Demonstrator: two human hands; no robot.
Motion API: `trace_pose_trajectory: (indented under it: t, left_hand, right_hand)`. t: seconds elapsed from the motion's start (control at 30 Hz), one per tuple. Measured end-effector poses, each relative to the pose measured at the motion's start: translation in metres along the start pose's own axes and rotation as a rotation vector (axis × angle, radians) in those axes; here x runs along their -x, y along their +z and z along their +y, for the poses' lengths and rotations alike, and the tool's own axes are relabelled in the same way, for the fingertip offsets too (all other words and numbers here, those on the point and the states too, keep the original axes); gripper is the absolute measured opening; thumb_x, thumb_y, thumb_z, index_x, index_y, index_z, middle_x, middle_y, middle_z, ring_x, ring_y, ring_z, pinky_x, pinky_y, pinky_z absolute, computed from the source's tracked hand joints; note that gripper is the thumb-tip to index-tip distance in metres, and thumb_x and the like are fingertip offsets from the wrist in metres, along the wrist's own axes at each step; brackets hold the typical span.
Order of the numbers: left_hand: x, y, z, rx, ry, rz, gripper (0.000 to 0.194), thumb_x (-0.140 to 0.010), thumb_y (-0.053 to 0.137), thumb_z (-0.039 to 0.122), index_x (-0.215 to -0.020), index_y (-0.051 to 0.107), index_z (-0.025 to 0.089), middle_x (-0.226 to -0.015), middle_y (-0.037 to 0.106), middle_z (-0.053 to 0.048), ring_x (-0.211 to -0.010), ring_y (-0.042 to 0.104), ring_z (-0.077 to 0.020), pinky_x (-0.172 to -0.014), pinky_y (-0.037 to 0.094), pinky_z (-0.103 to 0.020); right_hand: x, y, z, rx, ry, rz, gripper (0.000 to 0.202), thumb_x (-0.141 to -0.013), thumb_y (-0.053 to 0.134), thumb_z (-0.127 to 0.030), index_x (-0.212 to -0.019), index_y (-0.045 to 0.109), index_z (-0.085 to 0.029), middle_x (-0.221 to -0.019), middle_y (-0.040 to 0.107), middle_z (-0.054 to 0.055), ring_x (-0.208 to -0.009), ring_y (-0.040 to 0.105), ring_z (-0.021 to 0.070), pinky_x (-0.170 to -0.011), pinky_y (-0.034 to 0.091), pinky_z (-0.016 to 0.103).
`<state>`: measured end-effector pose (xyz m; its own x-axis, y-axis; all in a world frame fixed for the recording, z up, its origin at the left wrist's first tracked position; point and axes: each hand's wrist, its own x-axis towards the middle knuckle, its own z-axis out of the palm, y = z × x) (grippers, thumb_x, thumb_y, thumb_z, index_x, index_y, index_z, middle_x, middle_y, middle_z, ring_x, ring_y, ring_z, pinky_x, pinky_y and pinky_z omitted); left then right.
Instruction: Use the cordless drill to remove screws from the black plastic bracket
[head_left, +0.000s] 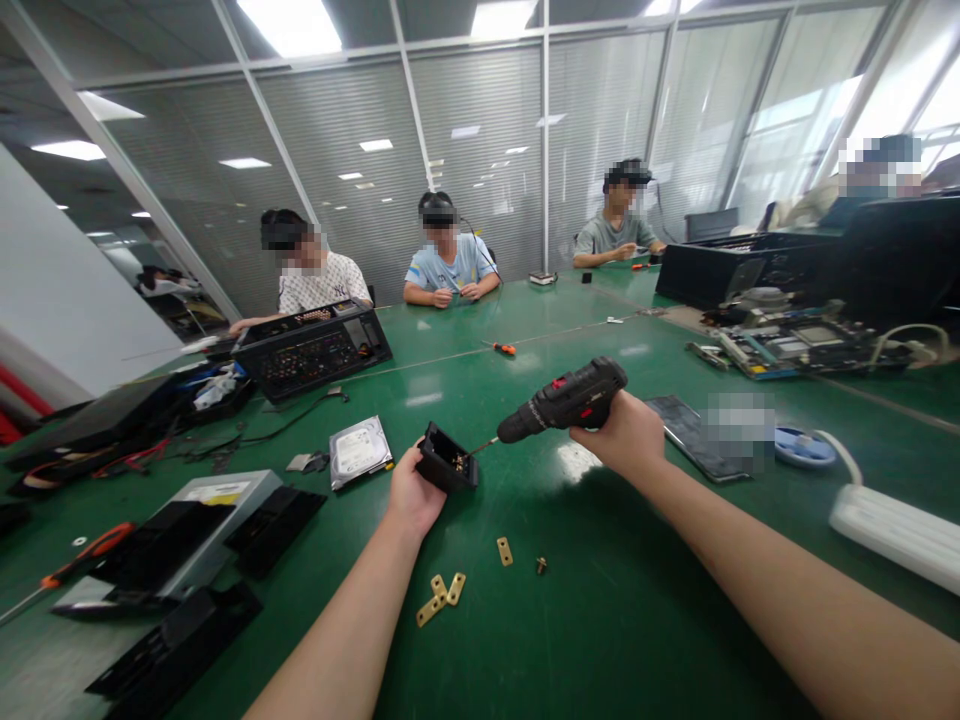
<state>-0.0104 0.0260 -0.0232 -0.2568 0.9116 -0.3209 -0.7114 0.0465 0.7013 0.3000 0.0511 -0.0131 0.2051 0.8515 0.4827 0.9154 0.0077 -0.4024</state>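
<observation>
My hands are apart, each clamped on something: the left hand (416, 492) on a small black box (452, 478), the right hand (621, 435) round the grip of a drill (562, 398). I see the box between them, just above the tabletop (615, 620), dark and boxy, its open side tilted toward the drill. The slim metal bit (486, 445) reaches its opening; I can't tell whether it touches the small metal bits inside. The drill is matte black with red accents, its chuck ribbed.

My left forearm runs up from below, fingers cupping the box from behind; the right one slants in from the lower right, the drill lying nearly level and pointing left.

Near me, flat gold plates (456, 588) with holes lie by a screw (541, 566). A silver hard drive (358, 448) sits left of the box. The tabletop is glossy green, reflecting the lights. Beyond, I have an orange-handled screwdriver (502, 349), a black perforated case (315, 350), circuit boards (795, 340) and seated co-workers (451, 262) before a glass wall (480, 130) with blinds.
</observation>
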Motion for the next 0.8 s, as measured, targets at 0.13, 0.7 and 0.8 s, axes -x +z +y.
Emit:
trace_pose_trajectory:
  t: [0.13, 0.7, 0.8]
  left_hand:
    - [-0.0003, -0.0003, 0.0, 0.008, 0.012, -0.024, 0.02, -0.073, 0.062, 0.014, -0.091, 0.069, 0.02, -0.078, 0.073, -0.005, -0.067, 0.07, -0.0238, -0.066, 0.06, -0.037]
    - [0.0066, 0.0072, 0.0004, 0.006, 0.024, -0.047, 0.014, -0.074, 0.062, 0.012, -0.085, 0.068, 0.018, -0.073, 0.069, -0.003, -0.065, 0.067, -0.021, -0.066, 0.059, -0.034]
    - [0.0069, 0.0079, 0.0005, 0.002, 0.028, -0.048, 0.014, -0.074, 0.062, 0.011, -0.085, 0.069, 0.018, -0.071, 0.068, -0.002, -0.063, 0.066, -0.02, -0.064, 0.058, -0.033]
  right_hand:
    - [-0.0001, 0.0001, 0.0002, 0.002, -0.004, -0.008, 0.034, -0.074, 0.077, -0.051, -0.089, 0.062, -0.024, -0.093, 0.08, 0.012, -0.092, 0.079, 0.0364, -0.065, 0.043, 0.035]
    - [-0.0003, 0.0011, 0.0012, 0.001, -0.011, 0.003, 0.035, -0.074, 0.077, -0.051, -0.092, 0.064, -0.024, -0.094, 0.08, 0.012, -0.092, 0.078, 0.0359, -0.066, 0.046, 0.035]
    - [-0.0005, 0.0006, 0.0015, 0.001, -0.01, 0.001, 0.035, -0.074, 0.077, -0.051, -0.092, 0.064, -0.024, -0.093, 0.08, 0.012, -0.091, 0.078, 0.0358, -0.066, 0.045, 0.035]
